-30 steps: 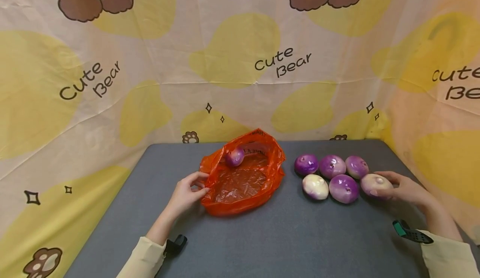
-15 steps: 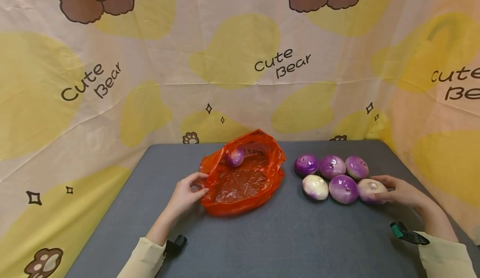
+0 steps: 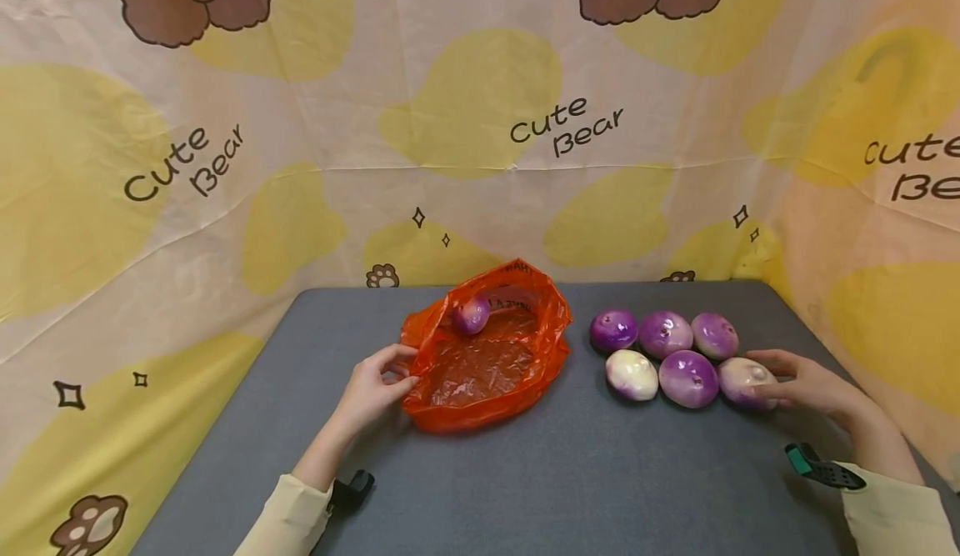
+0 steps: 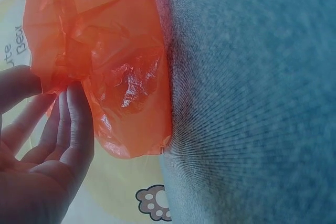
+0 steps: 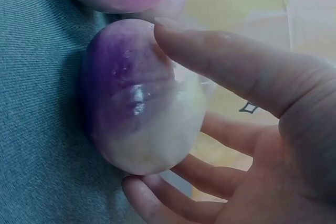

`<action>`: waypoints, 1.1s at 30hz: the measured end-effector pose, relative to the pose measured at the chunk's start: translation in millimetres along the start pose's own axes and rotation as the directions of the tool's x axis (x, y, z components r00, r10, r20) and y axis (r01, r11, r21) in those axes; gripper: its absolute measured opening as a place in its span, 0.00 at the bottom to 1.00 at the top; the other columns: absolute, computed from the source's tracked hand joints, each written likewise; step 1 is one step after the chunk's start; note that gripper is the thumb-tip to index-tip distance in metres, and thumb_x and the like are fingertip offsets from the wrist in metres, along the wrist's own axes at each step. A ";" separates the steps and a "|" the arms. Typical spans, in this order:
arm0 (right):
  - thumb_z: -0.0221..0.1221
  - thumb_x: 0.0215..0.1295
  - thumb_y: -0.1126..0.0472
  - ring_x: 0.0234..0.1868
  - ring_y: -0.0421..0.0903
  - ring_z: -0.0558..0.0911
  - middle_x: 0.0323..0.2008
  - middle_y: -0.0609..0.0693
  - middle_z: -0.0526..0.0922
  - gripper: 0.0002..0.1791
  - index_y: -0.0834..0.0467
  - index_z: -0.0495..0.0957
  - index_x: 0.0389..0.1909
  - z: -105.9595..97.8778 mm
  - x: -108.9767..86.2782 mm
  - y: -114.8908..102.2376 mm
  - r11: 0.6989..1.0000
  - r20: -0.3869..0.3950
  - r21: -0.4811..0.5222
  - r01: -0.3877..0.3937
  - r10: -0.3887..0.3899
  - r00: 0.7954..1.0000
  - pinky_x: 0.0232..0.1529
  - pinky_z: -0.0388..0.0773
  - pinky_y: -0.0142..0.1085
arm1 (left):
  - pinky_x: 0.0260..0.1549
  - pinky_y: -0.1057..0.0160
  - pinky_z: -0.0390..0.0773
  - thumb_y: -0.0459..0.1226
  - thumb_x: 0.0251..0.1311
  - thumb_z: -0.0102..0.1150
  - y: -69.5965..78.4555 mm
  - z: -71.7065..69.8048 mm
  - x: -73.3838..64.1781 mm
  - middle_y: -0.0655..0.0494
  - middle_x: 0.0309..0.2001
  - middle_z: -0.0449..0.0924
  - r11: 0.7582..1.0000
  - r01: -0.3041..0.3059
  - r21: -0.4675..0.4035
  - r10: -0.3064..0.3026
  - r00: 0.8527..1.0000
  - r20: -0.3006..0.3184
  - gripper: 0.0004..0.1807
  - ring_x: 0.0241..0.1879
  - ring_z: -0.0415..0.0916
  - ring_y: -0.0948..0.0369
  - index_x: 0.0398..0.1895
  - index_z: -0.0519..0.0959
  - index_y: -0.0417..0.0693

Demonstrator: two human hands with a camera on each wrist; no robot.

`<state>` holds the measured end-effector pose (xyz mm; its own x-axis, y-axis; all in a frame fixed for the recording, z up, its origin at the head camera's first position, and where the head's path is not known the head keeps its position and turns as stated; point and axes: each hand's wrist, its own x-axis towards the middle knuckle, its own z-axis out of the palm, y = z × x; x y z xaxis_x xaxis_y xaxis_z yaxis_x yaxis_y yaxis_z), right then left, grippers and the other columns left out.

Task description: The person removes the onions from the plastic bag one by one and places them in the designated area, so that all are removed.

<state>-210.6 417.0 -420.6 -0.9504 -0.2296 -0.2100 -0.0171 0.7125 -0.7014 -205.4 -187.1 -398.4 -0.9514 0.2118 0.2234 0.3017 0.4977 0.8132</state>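
My left hand (image 3: 378, 385) pinches the left rim of a thin orange-red plastic bag (image 3: 487, 410), fingertips and thumb together on the film in the left wrist view. The bag's mouth gapes upward, and one purple onion (image 3: 471, 315) lies inside against the back left wall. On the right, my right hand (image 3: 813, 385) holds a purple-and-white onion (image 5: 139, 103) at the end of the front row. Its thumb lies over one side, with the fingers around the other. The onion sits on the table beside its purple neighbour (image 3: 687, 379).
A pale onion (image 3: 632, 375) sits at the front row's left end. Behind are three purple onions: one left (image 3: 613, 330), one middle (image 3: 665, 334), one right (image 3: 715, 336). The grey table (image 3: 562, 481) meets a printed cloth backdrop (image 3: 465, 106).
The onion in my right hand has come slightly left and nearer, in beside the front-row onion; the right hand moved with it. The left hand and bag have stayed in place.
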 end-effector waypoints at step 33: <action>0.59 0.63 0.47 0.62 0.70 0.67 0.63 0.70 0.65 0.38 0.62 0.60 0.67 -2.5 53.0 -144.0 0.978 -0.091 -0.098 0.185 -0.194 0.977 0.58 0.65 0.62 | 0.37 0.65 0.81 0.27 0.55 0.62 -9.2 0.5 2.0 0.41 0.41 0.80 1.000 -0.023 0.003 0.023 1.000 -0.011 0.18 0.38 0.78 0.51 0.50 0.76 0.37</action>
<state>-259.3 303.9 -329.0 -0.9532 -0.3022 -0.0071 -0.2231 0.7191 -0.6581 -210.1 -190.8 -405.7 -0.9450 0.2136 0.2479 0.3234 0.4950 0.8065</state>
